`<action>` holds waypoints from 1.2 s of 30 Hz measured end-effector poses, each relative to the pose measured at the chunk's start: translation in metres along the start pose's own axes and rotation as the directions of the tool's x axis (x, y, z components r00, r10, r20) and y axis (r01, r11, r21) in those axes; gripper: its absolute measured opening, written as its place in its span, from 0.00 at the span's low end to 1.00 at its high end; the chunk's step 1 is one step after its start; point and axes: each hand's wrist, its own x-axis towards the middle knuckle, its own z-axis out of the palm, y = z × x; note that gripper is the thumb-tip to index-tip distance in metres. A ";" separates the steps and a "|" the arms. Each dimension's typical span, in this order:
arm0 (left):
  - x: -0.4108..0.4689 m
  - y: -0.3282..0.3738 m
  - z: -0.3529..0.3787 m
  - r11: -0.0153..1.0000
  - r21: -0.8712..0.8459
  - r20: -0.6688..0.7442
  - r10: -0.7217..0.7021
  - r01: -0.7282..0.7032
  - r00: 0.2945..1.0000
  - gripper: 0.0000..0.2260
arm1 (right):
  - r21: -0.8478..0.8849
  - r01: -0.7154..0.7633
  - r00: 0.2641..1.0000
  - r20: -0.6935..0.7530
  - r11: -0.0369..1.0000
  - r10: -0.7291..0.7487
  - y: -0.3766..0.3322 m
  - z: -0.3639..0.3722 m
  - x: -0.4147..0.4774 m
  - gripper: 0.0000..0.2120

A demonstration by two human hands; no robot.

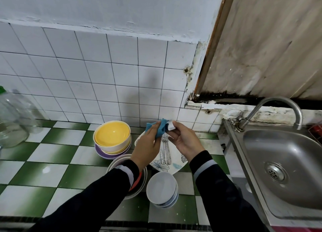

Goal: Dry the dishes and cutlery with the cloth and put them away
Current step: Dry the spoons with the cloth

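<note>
left hand [148,141] bunches the blue cloth [159,129] round one end of a small pale piece [170,125] (prob a spoon, mostly hidden), right hand [184,139] pinches its other end, both above the floral plate [174,167] w/ cutlery [165,149]. light, stiff, prob slippery if wet: grip the handle end, let the soft cloth wrap it

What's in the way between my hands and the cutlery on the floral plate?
Nothing visible. The cutlery lies uncovered on the floral plate; the left hand grips the blue cloth, the right hand a small white piece.
</note>
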 end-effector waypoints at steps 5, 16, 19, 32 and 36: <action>0.001 0.002 0.004 0.997 0.034 -0.053 0.066 -0.064 0.996 0.24 | -0.017 -0.039 0.999 0.007 0.999 0.039 0.000 0.005 -0.004 0.12; -0.002 -0.040 -0.009 0.833 0.347 0.066 0.437 -0.432 0.897 0.21 | 0.112 -0.158 0.987 0.027 0.981 0.156 0.001 0.002 -0.001 0.13; -0.008 -0.043 -0.015 0.992 0.118 -0.121 0.058 -0.043 0.991 0.15 | 0.082 -0.136 0.990 0.049 0.987 0.132 0.001 -0.004 0.000 0.11; 0.003 -0.013 -0.008 0.990 -0.080 0.036 0.116 -0.113 0.993 0.22 | -0.024 -0.028 1.000 -0.010 0.999 0.028 0.009 0.010 -0.004 0.10; -0.001 -0.031 -0.013 0.999 0.001 0.086 0.052 -0.052 0.995 0.21 | 0.035 -0.017 1.000 0.006 0.999 0.017 -0.001 0.001 -0.006 0.09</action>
